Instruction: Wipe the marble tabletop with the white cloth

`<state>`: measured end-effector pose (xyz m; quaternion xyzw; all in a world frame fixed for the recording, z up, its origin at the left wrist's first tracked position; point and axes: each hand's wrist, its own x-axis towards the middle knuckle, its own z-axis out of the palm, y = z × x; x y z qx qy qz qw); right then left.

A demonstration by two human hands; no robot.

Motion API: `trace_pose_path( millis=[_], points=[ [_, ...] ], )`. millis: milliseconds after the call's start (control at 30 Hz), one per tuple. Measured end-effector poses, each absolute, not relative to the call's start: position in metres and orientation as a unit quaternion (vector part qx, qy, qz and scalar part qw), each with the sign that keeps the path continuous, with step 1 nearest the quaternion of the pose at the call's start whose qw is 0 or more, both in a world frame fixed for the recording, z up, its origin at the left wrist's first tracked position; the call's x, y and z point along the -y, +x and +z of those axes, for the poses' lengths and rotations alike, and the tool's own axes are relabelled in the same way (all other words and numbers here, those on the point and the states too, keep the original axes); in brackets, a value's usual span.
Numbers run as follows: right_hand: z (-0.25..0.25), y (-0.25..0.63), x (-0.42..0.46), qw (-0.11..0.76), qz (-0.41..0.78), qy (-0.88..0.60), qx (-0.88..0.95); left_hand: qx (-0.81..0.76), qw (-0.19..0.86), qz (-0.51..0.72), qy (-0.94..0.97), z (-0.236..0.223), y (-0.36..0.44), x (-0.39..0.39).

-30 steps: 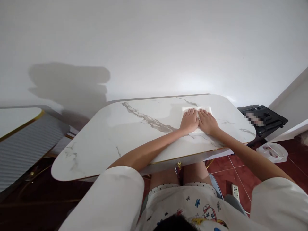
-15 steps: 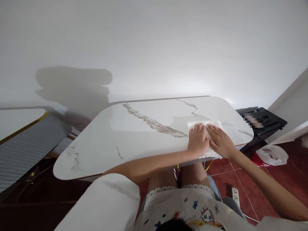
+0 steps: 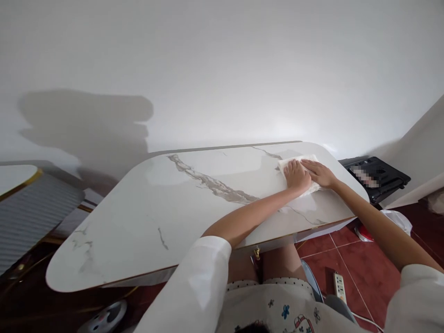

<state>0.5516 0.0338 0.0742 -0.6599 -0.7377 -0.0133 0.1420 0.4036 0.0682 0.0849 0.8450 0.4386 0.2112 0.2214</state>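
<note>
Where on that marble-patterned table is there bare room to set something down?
The widest bare patch of the tabletop runs from its rounded left end to the left forearm. Another lies between the broad grey vein and the white cloth. It's crowded toward the right, where the left hand and right hand rest on that cloth.

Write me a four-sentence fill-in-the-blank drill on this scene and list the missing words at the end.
1. The left hand and right hand both rest on a cloth coloured ____.
2. From the person's seat, the cloth lies nearer the ____ end of the tabletop.
3. The knob below the tabletop's front edge is ____ in colour.
4. The power strip lies on floor tiles coloured ____.

Missing words: white; right; gold; red.
</note>
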Motion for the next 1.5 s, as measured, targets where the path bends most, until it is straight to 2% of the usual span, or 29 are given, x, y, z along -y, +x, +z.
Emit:
trace_pose_path(
  millis=[400, 700, 1033, 1500],
  points=[
    [0.076, 0.569, -0.162, 0.148, -0.017, -0.668, 0.729, -0.454, 0.125, 0.234, 0.851, 0.080, 0.430, -0.187],
    [0.077, 0.600, -0.190, 0.137, -0.021, -0.694, 0.707, -0.409, 0.113, 0.242, 0.873, 0.079, 0.460, -0.225],
    [0.067, 0.618, -0.144, 0.115, -0.071, -0.727, 0.673, -0.347, 0.099, 0.238, 0.902, 0.077, 0.477, -0.192],
    [0.067, 0.563, -0.007, 0.109, -0.080, -0.724, 0.676, -0.326, 0.140, 0.217, 0.909, 0.079, 0.423, -0.068]
  ],
)
